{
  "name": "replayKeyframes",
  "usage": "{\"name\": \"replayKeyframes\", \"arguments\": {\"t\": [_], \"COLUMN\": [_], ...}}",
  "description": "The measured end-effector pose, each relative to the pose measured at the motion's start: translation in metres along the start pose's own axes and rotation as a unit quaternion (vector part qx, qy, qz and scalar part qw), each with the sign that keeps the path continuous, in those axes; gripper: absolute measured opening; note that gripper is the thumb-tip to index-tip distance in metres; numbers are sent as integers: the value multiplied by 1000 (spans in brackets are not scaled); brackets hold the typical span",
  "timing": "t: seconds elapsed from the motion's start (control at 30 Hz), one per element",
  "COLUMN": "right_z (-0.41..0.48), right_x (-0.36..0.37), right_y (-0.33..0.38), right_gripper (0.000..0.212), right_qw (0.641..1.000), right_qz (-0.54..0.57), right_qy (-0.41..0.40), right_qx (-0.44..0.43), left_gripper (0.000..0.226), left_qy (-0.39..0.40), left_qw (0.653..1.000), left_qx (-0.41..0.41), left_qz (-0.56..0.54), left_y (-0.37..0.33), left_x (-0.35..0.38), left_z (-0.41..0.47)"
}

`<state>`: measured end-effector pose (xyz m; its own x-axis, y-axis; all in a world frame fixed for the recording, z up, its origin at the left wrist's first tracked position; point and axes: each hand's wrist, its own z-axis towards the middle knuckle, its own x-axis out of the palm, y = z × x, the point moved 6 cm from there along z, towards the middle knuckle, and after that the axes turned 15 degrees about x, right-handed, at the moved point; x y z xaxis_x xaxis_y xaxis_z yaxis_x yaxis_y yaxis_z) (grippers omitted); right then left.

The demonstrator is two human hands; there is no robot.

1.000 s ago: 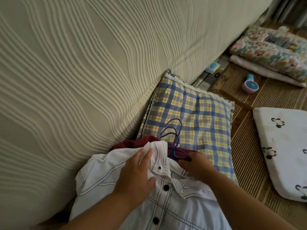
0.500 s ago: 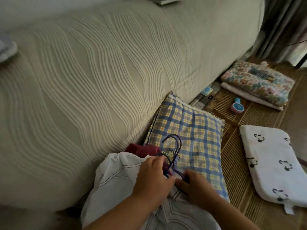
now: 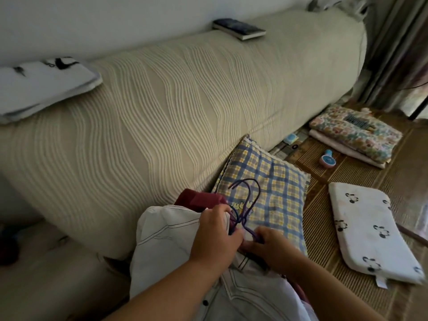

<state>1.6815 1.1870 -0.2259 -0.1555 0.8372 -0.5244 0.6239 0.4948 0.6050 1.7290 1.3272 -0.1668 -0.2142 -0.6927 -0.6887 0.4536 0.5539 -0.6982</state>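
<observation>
A white shirt (image 3: 166,242) with dark stitching and black buttons lies bunched in front of me, over a maroon garment (image 3: 199,199). Purple and blue wire hangers (image 3: 249,200) stick up from the shirt's collar, their hooks over a blue-and-yellow plaid pillow (image 3: 275,188). My left hand (image 3: 214,237) grips the shirt's collar at the base of the hangers. My right hand (image 3: 269,247) pinches the purple hanger's wire just right of it. The hands nearly touch.
A cream ribbed sofa back (image 3: 173,107) fills the left and centre, with a dark book (image 3: 239,28) and a white cushion (image 3: 44,84) on top. On the woven mat (image 3: 324,230) lie a white panda-print pillow (image 3: 368,230), folded floral fabric (image 3: 354,133) and a small pink-and-blue fan (image 3: 326,159).
My head has lifted, bringing the sofa's top into view. My left hand moved from lying flat on the shirt to gripping the collar by the hangers; my right hand stays on the hanger wire.
</observation>
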Motion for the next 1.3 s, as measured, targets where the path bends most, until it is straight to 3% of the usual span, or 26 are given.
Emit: {"name": "replayKeyframes", "arguments": {"t": [0.13,0.4,0.57,0.67,0.83,1.0,1.17,1.3], "right_z": [-5,3,17,25,43,51,38,22], "right_x": [4,4,-10,-11,-8,5,20,22], "right_y": [4,-2,-21,-29,-35,-29,-25,-27], "right_gripper": [10,15,14,14,14,13,9,9], "right_qw": [999,997,991,992,997,995,991,992], "right_qz": [12,39,104,93,56,73,79,69], "right_qy": [23,50,78,89,48,61,109,105], "right_qx": [-22,-53,0,11,23,24,11,-7], "left_gripper": [57,17,14,25,25,13,14,11], "left_qy": [13,23,10,19,7,48,130,61], "left_qw": [992,995,995,990,992,984,966,974], "left_qx": [-124,-67,-104,-116,-129,-160,-218,-202], "left_qz": [-19,71,4,-74,-5,68,-54,-81], "left_y": [6,0,25,36,46,56,61,52], "left_x": [14,42,42,43,35,38,64,64], "left_z": [5,24,28,28,25,18,4,-3]}}
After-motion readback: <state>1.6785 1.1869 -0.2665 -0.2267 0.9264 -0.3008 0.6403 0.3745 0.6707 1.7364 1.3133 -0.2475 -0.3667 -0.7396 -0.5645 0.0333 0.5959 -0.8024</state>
